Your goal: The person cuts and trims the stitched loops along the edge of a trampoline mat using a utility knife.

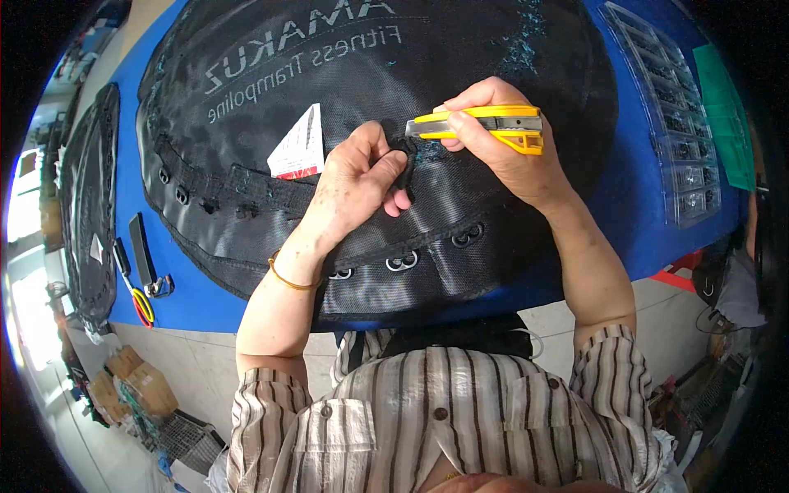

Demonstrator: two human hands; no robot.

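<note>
A black trampoline mat [362, 74] with mirrored lettering lies on the blue table. My left hand [357, 177] is closed on the mat's folded black edge strap [408, 156], left of centre. My right hand [509, 156] grips a yellow utility knife [493, 121], its blade pointing left at the strap, just right of my left fingers. Whether the blade touches the strap I cannot tell. Bits of teal thread show beside the strap. A white and red label [301, 148] lies left of my left hand. Metal rings [402, 260] line the mat's near edge.
On the right stand a clear compartment box [670, 115] and a green tray [723, 115]. At the left of the blue table [123, 189] lie scissors [141, 308], a dark bar-shaped object [141, 246] and another black mat [85, 197]. Cardboard boxes [148, 386] sit on the floor.
</note>
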